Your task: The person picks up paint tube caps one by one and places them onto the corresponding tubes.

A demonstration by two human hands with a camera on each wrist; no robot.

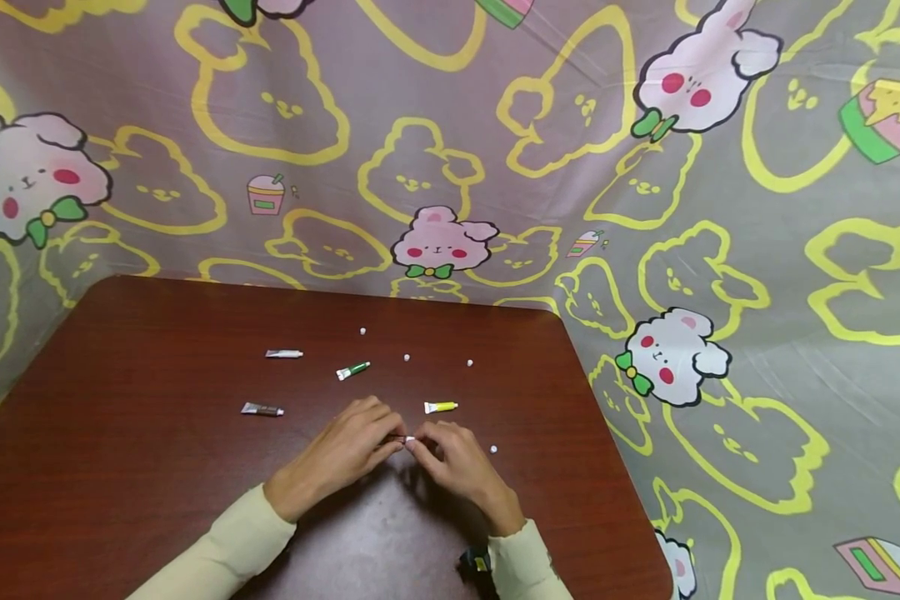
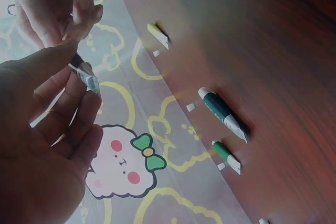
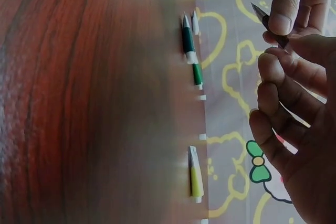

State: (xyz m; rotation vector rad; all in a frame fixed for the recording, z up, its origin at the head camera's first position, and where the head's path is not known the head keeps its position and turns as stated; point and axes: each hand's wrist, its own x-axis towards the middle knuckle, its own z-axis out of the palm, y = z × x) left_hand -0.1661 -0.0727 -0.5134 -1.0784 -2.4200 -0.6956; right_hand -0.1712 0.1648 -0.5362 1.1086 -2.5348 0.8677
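- I find the left hand (image 1: pixel 348 454) and the right hand (image 1: pixel 457 467) meeting low over the near middle of the worktop (image 1: pixel 120 467), fingertips together, both pinched on one small tube (image 2: pixel 86 75).
- The left hand pinches the crimped tail of the small tube between thumb and forefinger; the left wrist view shows this plainly. The right hand has curled fingers at the other end, where a white tip (image 1: pixel 410 439) shows between the two hands in the head view. Whether that tip is a cap being turned I cannot tell.
- Risk one, in my judgement: if the white tip comes free it may slip from the right fingers and roll among the loose white caps, such as the one (image 1: pixel 493 449) just beside the right hand.
- Risk two: the left pinch sits on the soft body; too hard a squeeze with the end open would push paint out onto the fingers or the worktop.
- Risk three: a sleeve or wrist sweeping outward could knock the yellow tube (image 1: pixel 440 407), which lies just beyond the right hand.
- Further out lie the brown tube (image 1: pixel 262 409), the green tube (image 1: pixel 352 370) and the white tube (image 1: pixel 283 353), all well apart from both hands, with more white caps (image 1: pixel 407 357) towards the far edge.
- The patterned cloth (image 1: pixel 720 250) lies behind and to the right of the worktop.
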